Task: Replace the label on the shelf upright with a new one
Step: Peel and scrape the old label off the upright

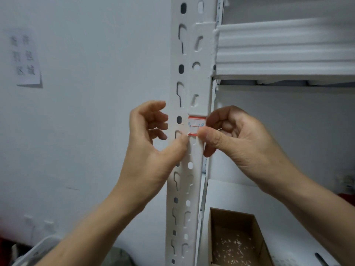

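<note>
A white slotted shelf upright (189, 73) runs down the middle of the head view. A small white label (196, 124) with red bands and blue handwriting is stuck on its front face. My right hand (238, 139) is at the label's right side, thumb tip on its lower right corner, fingers curled behind the upright's edge; a thin white sliver shows behind the thumb. My left hand (151, 139) is at the upright's left side, thumb tip at the label's lower left corner, fingers apart around the post. The image is blurred.
A white shelf beam (284, 48) crosses at top right. Below it, on a white shelf board (236, 196), stands an open cardboard box (236, 240) with pale scraps inside, and a dark pen (320, 259) lies beside it. A paper sign (26, 56) hangs on the left wall. A white bin (36, 250) sits at lower left.
</note>
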